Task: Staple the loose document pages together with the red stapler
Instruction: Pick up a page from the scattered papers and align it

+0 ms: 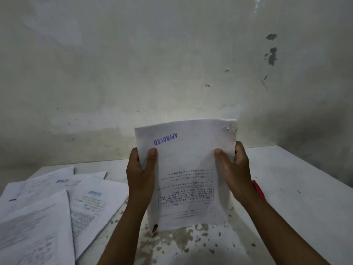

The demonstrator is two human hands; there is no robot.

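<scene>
I hold a set of document pages (pixel 188 165) upright over the table, upside down, with a blue "APPROVED" stamp near the top left. My left hand (pixel 141 173) grips the left edge with the thumb on the front. My right hand (pixel 234 169) grips the right edge in the same way. A staple shows in the creased top right corner of the pages. The bottom edge stands on the table. The red stapler (pixel 258 190) lies on the table behind my right wrist, mostly hidden.
Several loose printed sheets (pixel 57 203) are spread over the left part of the white table (pixel 296 178). The tabletop is worn and speckled near me. A stained wall stands close behind the table's far edge.
</scene>
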